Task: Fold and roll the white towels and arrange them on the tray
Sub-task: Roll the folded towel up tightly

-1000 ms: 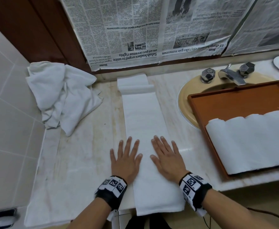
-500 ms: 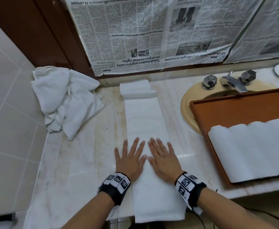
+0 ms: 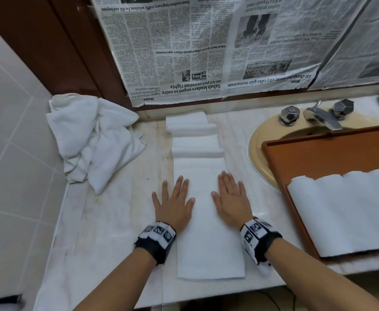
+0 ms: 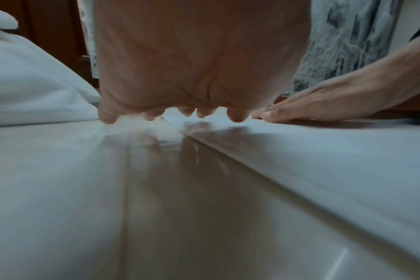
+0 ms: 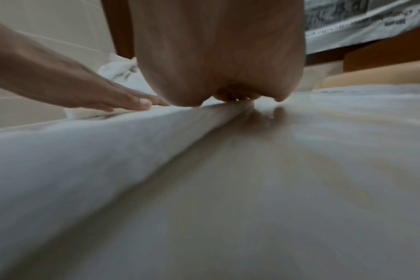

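Both flat palms have slid apart to the strip's edges, left hand point(image 3: 173, 206) and right hand point(image 3: 231, 202) with fingers straight, gripping nothing, smoothing the folded towel point(image 3: 206, 232) at the frame's centre on the worktop point(image 3: 107, 232), ready for rolling.

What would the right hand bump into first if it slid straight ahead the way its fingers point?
The right hand lies flat on the long folded towel, fingers pointing toward the wall. Going straight on, it would probably first meet the raised fold across that same towel, well before the newspaper.
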